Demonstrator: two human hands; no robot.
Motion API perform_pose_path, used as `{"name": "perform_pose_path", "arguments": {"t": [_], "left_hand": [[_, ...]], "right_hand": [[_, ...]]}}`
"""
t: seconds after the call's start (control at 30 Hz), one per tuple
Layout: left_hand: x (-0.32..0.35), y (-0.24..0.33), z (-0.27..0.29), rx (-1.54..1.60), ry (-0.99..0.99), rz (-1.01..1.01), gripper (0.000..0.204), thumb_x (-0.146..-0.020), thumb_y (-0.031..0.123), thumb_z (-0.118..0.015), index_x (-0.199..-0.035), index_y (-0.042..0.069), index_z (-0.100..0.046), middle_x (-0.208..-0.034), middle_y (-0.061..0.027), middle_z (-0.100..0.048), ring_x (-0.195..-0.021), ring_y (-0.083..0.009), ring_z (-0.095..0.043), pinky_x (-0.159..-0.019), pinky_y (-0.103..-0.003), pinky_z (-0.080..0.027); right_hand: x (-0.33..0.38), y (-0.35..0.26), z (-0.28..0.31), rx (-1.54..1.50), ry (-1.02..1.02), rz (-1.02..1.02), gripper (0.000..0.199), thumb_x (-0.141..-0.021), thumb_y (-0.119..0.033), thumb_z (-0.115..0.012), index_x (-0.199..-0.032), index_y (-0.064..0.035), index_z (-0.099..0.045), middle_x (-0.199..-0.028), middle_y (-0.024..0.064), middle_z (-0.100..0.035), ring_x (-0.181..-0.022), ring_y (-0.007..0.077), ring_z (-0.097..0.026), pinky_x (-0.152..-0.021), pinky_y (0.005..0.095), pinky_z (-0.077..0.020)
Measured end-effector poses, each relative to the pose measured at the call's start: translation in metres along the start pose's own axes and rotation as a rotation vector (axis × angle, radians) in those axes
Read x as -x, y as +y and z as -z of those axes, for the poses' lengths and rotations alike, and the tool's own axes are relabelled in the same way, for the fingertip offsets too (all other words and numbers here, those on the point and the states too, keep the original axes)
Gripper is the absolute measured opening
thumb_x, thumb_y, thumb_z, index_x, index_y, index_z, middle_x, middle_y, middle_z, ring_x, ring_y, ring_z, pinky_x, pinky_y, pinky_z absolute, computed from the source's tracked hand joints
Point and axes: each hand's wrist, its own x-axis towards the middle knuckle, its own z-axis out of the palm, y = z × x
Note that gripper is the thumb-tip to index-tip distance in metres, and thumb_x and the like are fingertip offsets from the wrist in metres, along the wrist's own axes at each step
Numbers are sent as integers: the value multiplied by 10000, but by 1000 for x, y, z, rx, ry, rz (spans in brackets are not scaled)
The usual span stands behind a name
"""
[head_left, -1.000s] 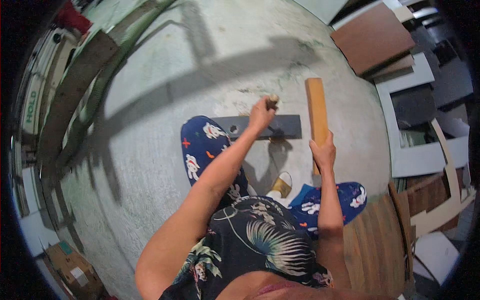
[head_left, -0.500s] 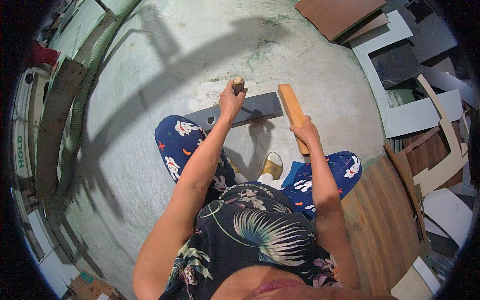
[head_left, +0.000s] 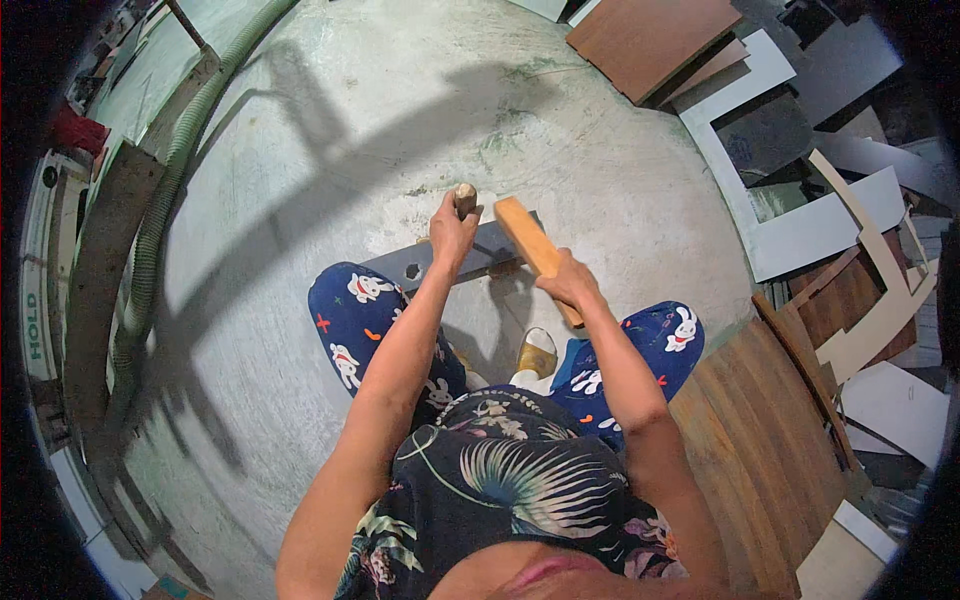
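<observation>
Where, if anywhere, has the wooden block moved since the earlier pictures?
Yes, leftward: the wooden block, in the right hand, is now farther from the white frame.

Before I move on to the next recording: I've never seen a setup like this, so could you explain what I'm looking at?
There is no machine here, just a person's two bare hands. The view looks down from the left of two fisheye cameras worn on the head, so straight edges bend near the rim. The left hand grips a short wooden handle; the fist hides its lower part. The right hand holds a wooden block. In front of the person, over the concrete floor, lies a dark grey board with a hole. A ribbed hose runs along the left side, and panel offcuts lie at the right.
</observation>
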Motion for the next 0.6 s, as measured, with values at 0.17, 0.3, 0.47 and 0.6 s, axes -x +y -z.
{"name": "perform_pose_path", "arguments": {"t": [0.17,0.3,0.47,0.6], "left_hand": [[-3,-14,2,-11,28,14,404,-770,240,-712,-1093,26,-597,-990,-172,-670,-938,-313,-647,-784,-375,-492],[-2,-15,6,-24,74,38,412,-767,249,-717,-1089,18,-604,-991,-170,-672,-943,-304,-648,-792,-374,-491],[-2,-23,15,19,120,79,420,-752,253,-732,-1085,27,-614,-989,-156,-676,-950,-292,-641,-834,-381,-473],[-5,-33,14,-58,166,100,415,-740,254,-734,-1066,24,-619,-977,-152,-678,-934,-292,-644,-827,-377,-475]], "right_hand": [[-19,-19,-21,44,-32,68,746,-627,-394,-724,-1199,13,-472,-1110,257,-611,-1043,379,-598,-876,433,-486],[-42,-30,-26,-30,-92,88,799,-613,-410,-697,-1208,61,-449,-1094,297,-599,-1026,391,-600,-866,418,-489],[-68,-46,-30,-267,-5,123,803,-614,-397,-717,-1191,93,-451,-1120,291,-589,-1044,378,-597,-862,404,-495],[-79,-36,-35,-261,27,46,824,-606,-401,-740,-1191,105,-456,-1129,293,-585,-1049,378,-594,-863,399,-498]]}}
